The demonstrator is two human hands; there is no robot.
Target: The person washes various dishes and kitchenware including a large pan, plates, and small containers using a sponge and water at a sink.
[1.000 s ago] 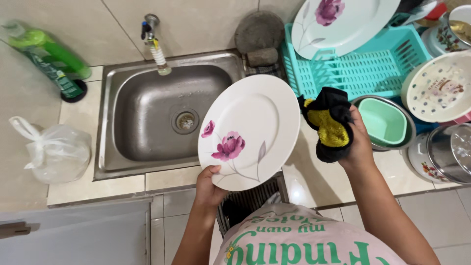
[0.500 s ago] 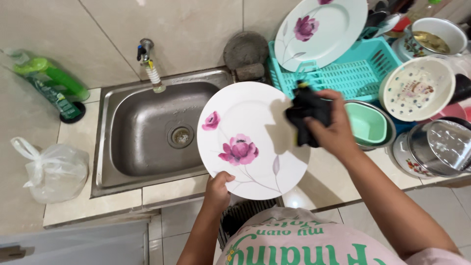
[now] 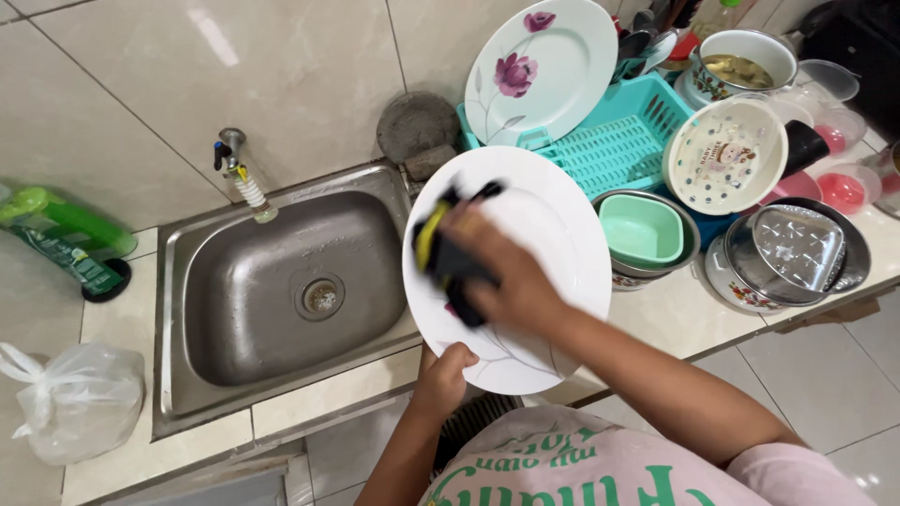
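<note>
Right hand point(image 3: 511, 276), centre of frame, is closed on a black-and-yellow scrubbing cloth point(image 3: 445, 253), pressed flat vs. the face of a round white ceramic plate point(image 3: 553, 234); motion blur is seen on hand & cloth. The plate is held tilted, gripped at its lower edge by the left hand point(image 3: 445, 370), fingers wrapped round the rim, bottom centre. Left of the plate, a stainless steel sink point(image 3: 291, 290) is set into the tiled counter point(image 3: 675, 319). Upper centre, a white flower-print plate point(image 3: 544, 66) is propped in a turquoise plastic rack point(image 3: 628, 141). A mint green tub point(image 3: 642, 230) sits just right of the held plate.
</note>
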